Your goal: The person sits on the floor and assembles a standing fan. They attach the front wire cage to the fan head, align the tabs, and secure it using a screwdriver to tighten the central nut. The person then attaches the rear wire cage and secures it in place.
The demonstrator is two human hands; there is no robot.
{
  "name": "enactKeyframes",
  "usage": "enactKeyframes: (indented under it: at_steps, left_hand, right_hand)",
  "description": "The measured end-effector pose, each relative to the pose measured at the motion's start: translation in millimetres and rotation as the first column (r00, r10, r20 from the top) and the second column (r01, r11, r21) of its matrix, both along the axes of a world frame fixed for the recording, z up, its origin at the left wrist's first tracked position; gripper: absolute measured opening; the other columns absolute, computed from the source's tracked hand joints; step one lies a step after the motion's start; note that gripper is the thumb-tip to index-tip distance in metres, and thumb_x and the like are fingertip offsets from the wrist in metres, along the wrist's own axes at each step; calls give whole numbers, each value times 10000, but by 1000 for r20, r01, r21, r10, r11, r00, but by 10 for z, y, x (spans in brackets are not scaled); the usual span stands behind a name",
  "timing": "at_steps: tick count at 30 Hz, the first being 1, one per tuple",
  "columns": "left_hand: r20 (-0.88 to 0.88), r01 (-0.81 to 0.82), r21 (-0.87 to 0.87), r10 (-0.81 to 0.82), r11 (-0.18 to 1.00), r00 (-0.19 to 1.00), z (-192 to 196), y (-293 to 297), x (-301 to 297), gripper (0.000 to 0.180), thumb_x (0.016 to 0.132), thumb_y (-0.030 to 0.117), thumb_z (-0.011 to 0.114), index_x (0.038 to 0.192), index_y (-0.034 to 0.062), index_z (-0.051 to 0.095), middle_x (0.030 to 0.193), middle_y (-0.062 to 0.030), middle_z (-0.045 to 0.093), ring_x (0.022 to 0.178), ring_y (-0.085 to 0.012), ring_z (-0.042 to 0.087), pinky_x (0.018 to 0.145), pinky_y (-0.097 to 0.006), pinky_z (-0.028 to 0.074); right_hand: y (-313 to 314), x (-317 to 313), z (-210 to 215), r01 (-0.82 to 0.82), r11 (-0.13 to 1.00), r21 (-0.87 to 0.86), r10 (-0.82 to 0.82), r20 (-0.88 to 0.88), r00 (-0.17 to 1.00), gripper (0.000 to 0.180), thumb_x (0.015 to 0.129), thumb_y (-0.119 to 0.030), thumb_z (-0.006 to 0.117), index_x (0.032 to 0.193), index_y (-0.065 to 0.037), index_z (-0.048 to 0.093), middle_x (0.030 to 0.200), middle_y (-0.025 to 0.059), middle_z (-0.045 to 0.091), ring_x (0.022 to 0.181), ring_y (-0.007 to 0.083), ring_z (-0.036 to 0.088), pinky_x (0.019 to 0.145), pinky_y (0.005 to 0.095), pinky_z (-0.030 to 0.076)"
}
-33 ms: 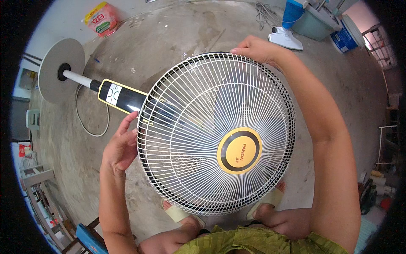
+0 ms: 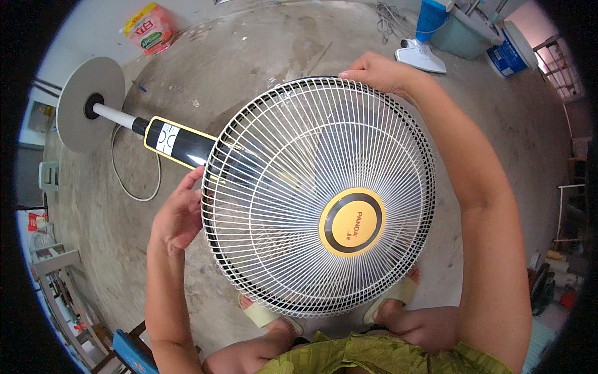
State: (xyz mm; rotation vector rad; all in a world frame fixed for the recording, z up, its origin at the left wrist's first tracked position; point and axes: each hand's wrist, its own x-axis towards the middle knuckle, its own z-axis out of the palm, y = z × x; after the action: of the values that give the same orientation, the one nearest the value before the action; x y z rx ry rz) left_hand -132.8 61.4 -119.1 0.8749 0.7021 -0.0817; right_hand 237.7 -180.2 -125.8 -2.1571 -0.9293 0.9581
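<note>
An electric pedestal fan (image 2: 205, 153) lies tilted over, its round guard (image 2: 274, 206) of white wires facing up in front of me. A yellow cap (image 2: 354, 222) with a dark ring sits on the guard, and blades show faintly through the wires. My right hand (image 2: 379, 73) is closed over the guard's far rim, fingertips partly hidden. At the left rim my left hand (image 2: 179, 215) grips the edge, its fingers partly behind the wires. Beyond it are the black control panel (image 2: 180, 142), the white pole (image 2: 115, 114) and the round grey base (image 2: 75, 106).
A grey cord (image 2: 137, 198) curves over the concrete floor (image 2: 205, 62). A pink pouch (image 2: 149, 28) leans on the far wall. Far right are a blue-and-white floor tool (image 2: 422, 57), a green basin (image 2: 464, 34) and a bucket (image 2: 511, 53). A blue stool (image 2: 132, 354) stands near left.
</note>
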Motion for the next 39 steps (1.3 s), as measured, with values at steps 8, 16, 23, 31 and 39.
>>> enactKeyframes:
  at_steps: [8, 16, 23, 31, 39]
  left_hand:
    - [-150, 254, 309, -217, 917, 965, 27, 230, 594, 487, 937, 455, 449, 1230, 96, 598, 1097, -32, 641, 994, -163, 557, 903, -341, 376]
    - [-257, 495, 338, -427, 800, 867, 123, 270, 1386, 307, 940, 318, 588, 1054, 36, 631, 899, -15, 662, 758, -104, 600, 698, -252, 494]
    - [-224, 526, 248, -480, 814, 848, 74, 319, 1523, 268, 883, 245, 613, 1025, 18, 633, 905, -36, 655, 795, -116, 613, 750, -266, 499]
    - [-226, 545, 215, -502, 810, 835, 26, 349, 1522, 355, 831, 303, 631, 1024, 5, 630, 884, -53, 665, 755, -140, 615, 701, -281, 498]
    - [-177, 505, 115, -482, 856, 858, 127, 284, 1605, 303, 887, 253, 585, 1049, 4, 648, 946, -69, 681, 828, -160, 627, 762, -280, 500]
  right_hand:
    - [-22, 2, -4, -15, 1000, -15, 17, 102, 995, 397, 935, -355, 584, 759, -6, 655, 647, -39, 534, 611, 75, 433, 560, 291, 378]
    - [-55, -20, 152, -21, 999, -41, 26, 132, 991, 422, 913, -386, 598, 836, 22, 673, 702, 19, 586, 660, 114, 482, 608, 317, 416]
    - [-13, 56, 108, -45, 999, -5, 45, -45, 998, 426, 908, -390, 615, 657, -45, 621, 561, -25, 488, 513, 87, 393, 469, 309, 316]
    - [-149, 172, 225, -22, 990, -140, -12, -237, 972, 297, 889, -376, 623, 924, -94, 709, 799, -15, 651, 509, 35, 362, 432, 216, 268]
    - [-113, 168, 185, -9, 986, -167, -16, -146, 989, 274, 882, -301, 636, 1034, -83, 706, 792, -39, 626, 541, 43, 380, 445, 222, 278]
